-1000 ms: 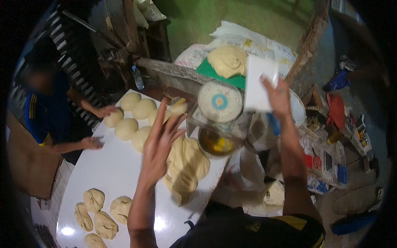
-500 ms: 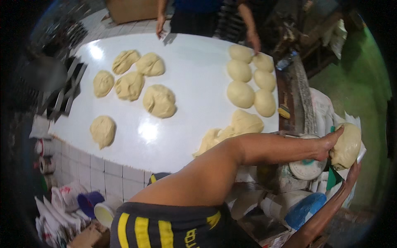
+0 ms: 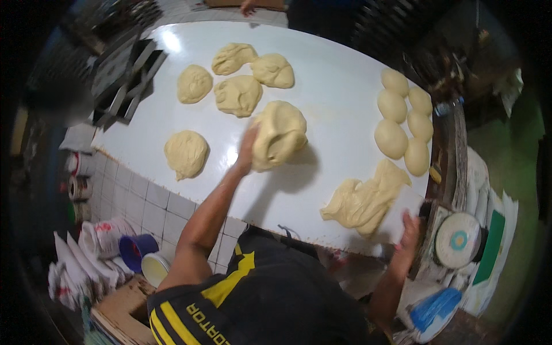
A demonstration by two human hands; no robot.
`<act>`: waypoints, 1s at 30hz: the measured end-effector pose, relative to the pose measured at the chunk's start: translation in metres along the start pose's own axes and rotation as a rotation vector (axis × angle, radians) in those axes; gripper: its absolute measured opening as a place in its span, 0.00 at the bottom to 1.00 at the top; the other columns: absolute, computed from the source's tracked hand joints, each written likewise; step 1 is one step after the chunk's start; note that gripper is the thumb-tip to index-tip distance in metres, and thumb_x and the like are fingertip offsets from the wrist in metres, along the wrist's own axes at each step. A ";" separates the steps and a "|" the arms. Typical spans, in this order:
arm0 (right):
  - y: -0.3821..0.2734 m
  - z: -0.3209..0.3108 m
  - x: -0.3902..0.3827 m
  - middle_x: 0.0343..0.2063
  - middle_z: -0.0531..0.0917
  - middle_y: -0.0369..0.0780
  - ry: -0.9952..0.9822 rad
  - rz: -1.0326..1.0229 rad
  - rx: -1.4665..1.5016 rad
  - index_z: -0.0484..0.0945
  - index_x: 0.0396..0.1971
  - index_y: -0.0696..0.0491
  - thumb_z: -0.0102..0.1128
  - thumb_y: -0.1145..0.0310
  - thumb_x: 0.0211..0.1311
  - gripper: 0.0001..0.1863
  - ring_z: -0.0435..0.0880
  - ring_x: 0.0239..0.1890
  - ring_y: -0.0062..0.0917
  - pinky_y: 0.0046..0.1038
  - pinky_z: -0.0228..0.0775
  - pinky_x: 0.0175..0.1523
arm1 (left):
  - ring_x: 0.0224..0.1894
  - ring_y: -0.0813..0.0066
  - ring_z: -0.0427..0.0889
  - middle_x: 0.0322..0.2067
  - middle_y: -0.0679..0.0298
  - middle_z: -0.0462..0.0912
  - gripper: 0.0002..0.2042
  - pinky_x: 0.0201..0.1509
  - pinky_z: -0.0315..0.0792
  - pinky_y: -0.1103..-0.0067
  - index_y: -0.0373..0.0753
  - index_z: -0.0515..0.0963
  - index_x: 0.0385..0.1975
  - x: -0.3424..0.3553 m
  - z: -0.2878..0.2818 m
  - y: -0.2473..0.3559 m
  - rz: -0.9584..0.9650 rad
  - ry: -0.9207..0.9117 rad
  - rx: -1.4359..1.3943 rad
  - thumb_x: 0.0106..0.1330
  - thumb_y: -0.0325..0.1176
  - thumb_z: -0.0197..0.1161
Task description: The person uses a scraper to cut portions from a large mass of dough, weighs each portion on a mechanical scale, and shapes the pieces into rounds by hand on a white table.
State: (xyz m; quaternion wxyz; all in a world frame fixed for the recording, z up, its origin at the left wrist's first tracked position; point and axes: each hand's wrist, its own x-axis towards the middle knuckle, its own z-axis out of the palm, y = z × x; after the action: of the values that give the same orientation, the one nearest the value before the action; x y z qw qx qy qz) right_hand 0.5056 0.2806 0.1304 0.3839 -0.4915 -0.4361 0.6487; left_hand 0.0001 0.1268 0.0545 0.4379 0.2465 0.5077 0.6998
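Note:
A large lump of pale dough point(image 3: 280, 129) is up off the white table point(image 3: 330, 129), its shadow falling to the right. My left hand point(image 3: 248, 148) grips its left side; the far fingers are hidden by it. Beside the table's near right corner, my right hand point(image 3: 408, 231) is open and holds nothing. Between that hand and the smooth dough balls point(image 3: 392, 138) at the right edge lies a flat, irregular dough piece point(image 3: 365, 198). Several rough dough lumps point(image 3: 238, 95) rest on the far left part of the table, and a single lump point(image 3: 186, 154) sits nearer me.
A round-topped scale point(image 3: 458, 240) stands off the table's right corner. Dark metal pans point(image 3: 129, 75) are stacked at the left edge. Buckets point(image 3: 138, 251) and white sacks point(image 3: 106, 238) are below on the left. Another person's hand point(image 3: 248, 7) shows beyond the far edge.
The dough lump has come from above the scale to over the table's middle, in my left hand. My right hand has let go of it. The other person's hand has left the dough balls.

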 end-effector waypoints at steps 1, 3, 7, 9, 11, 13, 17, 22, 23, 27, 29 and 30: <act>0.015 0.029 -0.009 0.52 0.81 0.43 0.096 0.102 -0.043 0.73 0.61 0.57 0.63 0.67 0.66 0.25 0.81 0.53 0.31 0.36 0.74 0.57 | 0.57 0.60 0.79 0.59 0.50 0.75 0.29 0.62 0.74 0.70 0.34 0.61 0.70 0.000 -0.032 -0.009 0.155 0.181 0.404 0.76 0.46 0.53; 0.058 0.055 -0.022 0.48 0.83 0.42 -0.020 0.184 0.010 0.76 0.57 0.55 0.63 0.63 0.67 0.22 0.82 0.49 0.28 0.34 0.76 0.54 | 0.69 0.48 0.64 0.66 0.41 0.66 0.36 0.73 0.59 0.60 0.34 0.59 0.71 -0.021 -0.093 -0.036 0.185 0.238 0.956 0.71 0.51 0.59; 0.068 0.109 -0.042 0.40 0.84 0.37 -0.069 0.320 -0.278 0.80 0.52 0.59 0.63 0.60 0.70 0.19 0.82 0.40 0.18 0.28 0.77 0.45 | 0.74 0.41 0.55 0.73 0.43 0.57 0.40 0.77 0.47 0.56 0.40 0.60 0.74 -0.024 -0.119 -0.032 -0.116 0.184 1.932 0.67 0.57 0.63; 0.099 0.088 -0.066 0.39 0.84 0.37 -0.030 0.237 -0.166 0.80 0.52 0.60 0.63 0.60 0.70 0.20 0.82 0.40 0.18 0.27 0.76 0.46 | 0.74 0.45 0.56 0.72 0.44 0.59 0.40 0.77 0.48 0.57 0.39 0.61 0.73 -0.015 -0.038 0.006 0.150 0.237 1.925 0.66 0.52 0.66; 0.112 0.078 -0.080 0.38 0.85 0.37 0.011 0.209 -0.115 0.80 0.52 0.60 0.64 0.60 0.69 0.20 0.82 0.41 0.18 0.26 0.75 0.48 | 0.74 0.50 0.57 0.72 0.45 0.60 0.39 0.77 0.50 0.59 0.38 0.61 0.72 0.016 0.000 0.003 0.493 0.124 1.509 0.65 0.46 0.70; 0.118 0.067 -0.099 0.38 0.86 0.38 0.080 0.272 -0.176 0.81 0.52 0.60 0.64 0.59 0.68 0.21 0.82 0.41 0.19 0.25 0.74 0.48 | 0.68 0.51 0.68 0.67 0.43 0.67 0.37 0.72 0.62 0.66 0.35 0.63 0.70 0.044 0.098 -0.009 0.197 -0.268 0.790 0.63 0.38 0.73; 0.133 0.027 -0.124 0.36 0.86 0.37 0.141 0.338 -0.140 0.82 0.49 0.59 0.64 0.59 0.68 0.20 0.82 0.38 0.18 0.26 0.75 0.44 | 0.68 0.50 0.71 0.65 0.45 0.72 0.39 0.70 0.65 0.66 0.33 0.64 0.69 0.087 0.315 -0.063 0.433 -0.901 0.838 0.61 0.43 0.74; 0.187 -0.028 -0.148 0.42 0.85 0.37 0.281 0.284 -0.269 0.80 0.54 0.57 0.64 0.61 0.68 0.20 0.82 0.44 0.21 0.29 0.73 0.52 | 0.65 0.46 0.73 0.61 0.41 0.74 0.47 0.68 0.68 0.64 0.35 0.62 0.71 0.154 0.439 -0.197 0.458 -1.142 1.170 0.55 0.53 0.74; 0.204 -0.041 -0.156 0.43 0.84 0.37 0.359 0.227 -0.274 0.79 0.55 0.56 0.64 0.61 0.67 0.21 0.81 0.46 0.22 0.30 0.72 0.54 | 0.64 0.47 0.74 0.61 0.41 0.74 0.48 0.67 0.69 0.65 0.36 0.62 0.71 0.153 0.448 -0.221 0.475 -1.123 1.270 0.54 0.55 0.74; 0.205 -0.057 -0.178 0.45 0.84 0.37 0.497 0.241 -0.042 0.78 0.55 0.57 0.65 0.60 0.66 0.23 0.80 0.48 0.23 0.32 0.71 0.57 | 0.60 0.54 0.79 0.59 0.42 0.77 0.43 0.63 0.73 0.61 0.36 0.67 0.67 0.154 0.471 -0.260 0.295 -1.146 1.339 0.54 0.54 0.73; 0.185 -0.058 -0.173 0.43 0.84 0.36 0.480 0.353 0.058 0.78 0.54 0.57 0.66 0.59 0.65 0.23 0.80 0.47 0.23 0.32 0.71 0.55 | 0.56 0.57 0.82 0.56 0.45 0.79 0.37 0.59 0.76 0.64 0.34 0.71 0.63 0.161 0.444 -0.248 -0.103 -1.176 1.157 0.56 0.48 0.72; 0.176 -0.061 -0.162 0.43 0.84 0.36 0.453 0.411 0.083 0.78 0.53 0.57 0.66 0.58 0.65 0.23 0.81 0.46 0.23 0.32 0.72 0.54 | 0.52 0.59 0.85 0.53 0.47 0.82 0.32 0.56 0.79 0.67 0.33 0.74 0.60 0.164 0.428 -0.242 -0.313 -1.153 0.989 0.58 0.45 0.70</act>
State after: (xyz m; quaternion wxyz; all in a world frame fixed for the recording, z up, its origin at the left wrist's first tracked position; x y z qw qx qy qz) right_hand 0.5885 0.0853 0.0053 0.3517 -0.6855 -0.2042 0.6039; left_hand 0.3448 0.5048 -0.0305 0.5657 0.6639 0.4820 0.0831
